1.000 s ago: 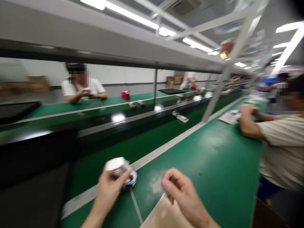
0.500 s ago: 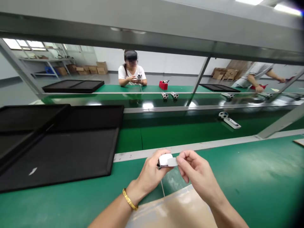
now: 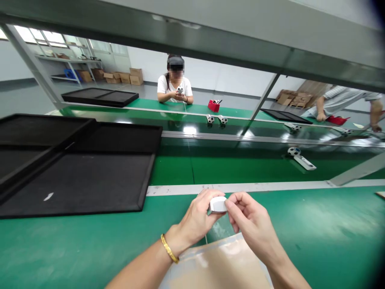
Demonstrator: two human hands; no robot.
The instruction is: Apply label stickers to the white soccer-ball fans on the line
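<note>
Shifted leftward since the earlier frame, a thin grey piece (image 3: pixel 220 207) is now held against the white device (image 3: pixel 215 200), at lower centre of the frame. Its right edge is pinched between the right hand's (image 3: pixel 252 218) fingertips, while the device is gripped by the left hand (image 3: pixel 195 216) (a gold bracelet (image 3: pixel 169 249) is worn there).

The left hand (image 3: pixel 196 218) grips a white device (image 3: pixel 217 199) as the right hand (image 3: pixel 251 216) pinches a grey label (image 3: pixel 220 207) against its face.
</note>
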